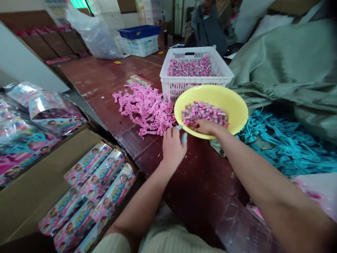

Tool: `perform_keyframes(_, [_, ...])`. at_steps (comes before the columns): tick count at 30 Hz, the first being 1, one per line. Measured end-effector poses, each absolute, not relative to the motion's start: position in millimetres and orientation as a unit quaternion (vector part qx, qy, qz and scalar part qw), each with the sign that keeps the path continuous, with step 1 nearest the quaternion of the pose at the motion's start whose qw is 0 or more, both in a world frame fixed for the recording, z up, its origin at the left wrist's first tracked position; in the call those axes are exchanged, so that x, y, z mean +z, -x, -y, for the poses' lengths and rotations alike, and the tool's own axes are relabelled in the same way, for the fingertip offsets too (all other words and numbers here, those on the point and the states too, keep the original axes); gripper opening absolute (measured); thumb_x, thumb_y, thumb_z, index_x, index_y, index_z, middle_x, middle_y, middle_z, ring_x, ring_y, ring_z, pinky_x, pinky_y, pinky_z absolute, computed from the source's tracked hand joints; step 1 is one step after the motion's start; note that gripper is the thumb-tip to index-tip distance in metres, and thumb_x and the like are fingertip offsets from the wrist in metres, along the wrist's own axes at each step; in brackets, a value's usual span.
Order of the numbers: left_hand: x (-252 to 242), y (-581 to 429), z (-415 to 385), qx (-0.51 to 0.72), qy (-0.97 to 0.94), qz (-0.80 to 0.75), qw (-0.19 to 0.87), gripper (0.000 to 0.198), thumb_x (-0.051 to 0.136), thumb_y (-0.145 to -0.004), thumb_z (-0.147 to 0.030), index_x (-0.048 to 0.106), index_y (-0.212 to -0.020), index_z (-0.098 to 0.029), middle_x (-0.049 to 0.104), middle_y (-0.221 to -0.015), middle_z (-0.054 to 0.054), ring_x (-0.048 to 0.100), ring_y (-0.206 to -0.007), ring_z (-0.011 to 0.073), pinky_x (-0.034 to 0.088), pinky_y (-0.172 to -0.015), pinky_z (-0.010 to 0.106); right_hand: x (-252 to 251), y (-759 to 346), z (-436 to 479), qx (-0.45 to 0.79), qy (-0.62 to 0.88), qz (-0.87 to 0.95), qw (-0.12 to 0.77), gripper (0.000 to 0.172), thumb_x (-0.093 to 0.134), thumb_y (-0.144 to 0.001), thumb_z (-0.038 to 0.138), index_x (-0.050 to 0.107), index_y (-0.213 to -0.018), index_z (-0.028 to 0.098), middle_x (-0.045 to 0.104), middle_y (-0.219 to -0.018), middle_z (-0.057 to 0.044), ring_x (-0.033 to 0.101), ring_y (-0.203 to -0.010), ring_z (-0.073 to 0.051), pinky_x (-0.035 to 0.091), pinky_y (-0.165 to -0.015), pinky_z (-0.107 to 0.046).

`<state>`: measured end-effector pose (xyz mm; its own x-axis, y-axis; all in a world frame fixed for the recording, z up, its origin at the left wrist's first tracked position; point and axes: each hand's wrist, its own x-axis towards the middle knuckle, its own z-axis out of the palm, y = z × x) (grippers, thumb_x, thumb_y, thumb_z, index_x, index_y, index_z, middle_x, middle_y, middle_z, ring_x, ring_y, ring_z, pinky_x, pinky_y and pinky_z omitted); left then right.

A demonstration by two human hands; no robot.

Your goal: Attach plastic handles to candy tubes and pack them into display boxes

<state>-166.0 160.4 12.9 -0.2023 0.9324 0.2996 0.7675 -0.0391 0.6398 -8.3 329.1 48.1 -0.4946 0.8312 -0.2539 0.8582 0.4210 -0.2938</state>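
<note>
My right hand reaches over the near rim of a yellow basin, its fingers curled in among small clear tubes with pink caps. Whatever those fingers grip is hidden. Beside the basin, my left hand is above the table's near part, thumb and forefinger apart, with grey-blue coverings on their tips. Nothing shows between them. Just beyond its fingers lies a heap of pink plastic pieces, which the fingertips may be touching.
Behind the basin stands a white crate of more tubes. Turquoise plastic pieces spread at right under a grey-green cloth. A cardboard box holds printed packages at lower left. Farther back are yellow scissors and a person.
</note>
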Motion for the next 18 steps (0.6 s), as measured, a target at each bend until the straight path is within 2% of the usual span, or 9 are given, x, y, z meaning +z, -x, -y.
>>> perform_keyframes(3, [-6,159,-192,0.228,-0.586,-0.777,0.028,0.037,0.055,-0.094,-0.019,0.058,-0.129,-0.010,0.060,-0.124,0.023,0.051,-0.124,0.0408,0.045,-0.100,0.056,58,-19,-313,-0.174,-0.499,-0.846,-0.076,0.038,0.046,-0.098,0.028,0.063,-0.129,0.014,0.071,-0.121,-0.017,0.068,-0.108,-0.027,0.052,-0.092,-0.040])
perform_keyframes(5, [-16,157,-198,0.174,-0.583,-0.794,0.003,0.033,0.046,-0.099,-0.019,0.061,-0.126,-0.007,0.063,-0.119,0.024,0.055,-0.119,0.0393,0.048,-0.096,0.053,60,-38,-300,-0.159,-0.480,-0.848,-0.158,0.043,0.039,-0.101,0.027,0.054,-0.140,0.015,0.062,-0.136,-0.017,0.059,-0.124,-0.026,0.047,-0.104,-0.042])
perform_keyframes(8, [-19,153,-188,0.160,-0.604,-0.780,-0.002,0.039,0.035,-0.101,-0.016,0.060,-0.130,-0.007,0.065,-0.115,0.023,0.059,-0.115,0.0370,0.047,-0.097,0.053,54,-63,-284,-0.167,-0.412,-0.850,-0.283,0.037,0.043,-0.099,0.027,0.059,-0.132,0.019,0.064,-0.131,-0.015,0.058,-0.125,-0.025,0.044,-0.109,-0.045])
perform_keyframes(11, [-12,147,-163,0.168,-0.624,-0.763,0.010,0.045,0.043,-0.096,-0.012,0.053,-0.140,-0.011,0.063,-0.124,0.021,0.063,-0.110,0.0331,0.050,-0.094,0.046,49,-81,-271,-0.171,-0.379,-0.835,-0.361,0.033,0.048,-0.098,0.026,0.061,-0.128,0.021,0.065,-0.128,-0.013,0.059,-0.123,-0.025,0.045,-0.108,-0.045])
perform_keyframes(13, [-4,142,-143,0.226,-0.639,-0.732,0.071,0.045,0.049,-0.091,-0.011,0.056,-0.136,-0.014,0.062,-0.128,0.018,0.065,-0.107,0.0292,0.051,-0.092,0.040,50,-88,-258,-0.174,-0.379,-0.828,-0.376,0.033,0.052,-0.097,0.025,0.061,-0.129,0.021,0.066,-0.127,-0.012,0.061,-0.121,-0.025,0.047,-0.106,-0.043])
perform_keyframes(16, [8,129,-119,0.348,-0.645,-0.624,0.272,0.030,0.050,-0.095,-0.017,0.065,-0.121,-0.017,0.070,-0.117,0.010,0.066,-0.104,0.0229,0.051,-0.095,0.035,52,-100,-224,-0.219,-0.362,-0.833,-0.356,0.027,0.053,-0.098,0.025,0.063,-0.123,0.021,0.069,-0.118,-0.010,0.065,-0.112,-0.023,0.051,-0.101,-0.039])
perform_keyframes(18, [16,118,-111,0.385,-0.626,-0.555,0.390,0.025,0.051,-0.099,-0.025,0.069,-0.115,-0.018,0.073,-0.109,0.006,0.067,-0.102,0.0206,0.050,-0.095,0.033,52,-110,-197,-0.264,-0.344,-0.840,-0.325,0.025,0.053,-0.100,0.026,0.062,-0.123,0.022,0.070,-0.116,-0.009,0.067,-0.109,-0.021,0.053,-0.098,-0.038])
